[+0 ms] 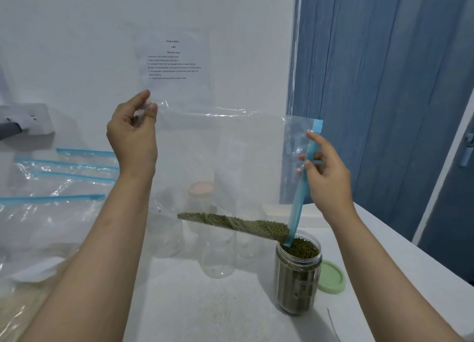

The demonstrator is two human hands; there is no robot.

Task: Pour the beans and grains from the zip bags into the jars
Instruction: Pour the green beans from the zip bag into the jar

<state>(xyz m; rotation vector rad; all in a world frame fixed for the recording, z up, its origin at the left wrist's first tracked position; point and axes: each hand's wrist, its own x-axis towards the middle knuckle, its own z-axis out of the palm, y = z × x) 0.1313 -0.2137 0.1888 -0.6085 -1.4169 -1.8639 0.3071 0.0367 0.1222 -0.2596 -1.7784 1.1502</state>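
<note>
Far left on the table point(205, 316) lie flat zip bags point(59, 185) with blue strips, and nearer the camera another bag holding pale grain point(18, 313), still to be poured. The left hand point(133, 136) is raised, its thumb and fingers pinching the closed bottom corner of the clear bag point(218, 162), which hangs tilted so its open mouth points down to the right. Seen through the bag, empty jars point(218, 259) stand behind, one of them capped. A last run of green beans point(230, 222) lies along the low fold of the bag, sliding toward the mouth. The right hand point(325, 172) pinches the blue zip strip point(300, 187), its fingers curled round it, steering the corner of the mouth into the open jar point(297, 272), already filled almost to the rim. Its green lid point(331, 277) lies just beside it on the right. To finish well, I would judge, lift the left corner higher and shake it gently so the beans run in a thin stream, not a rush; keep the strip's tip inside the rim; and watch the level, since little room is left and any surge could spill over the edge onto the table
</note>
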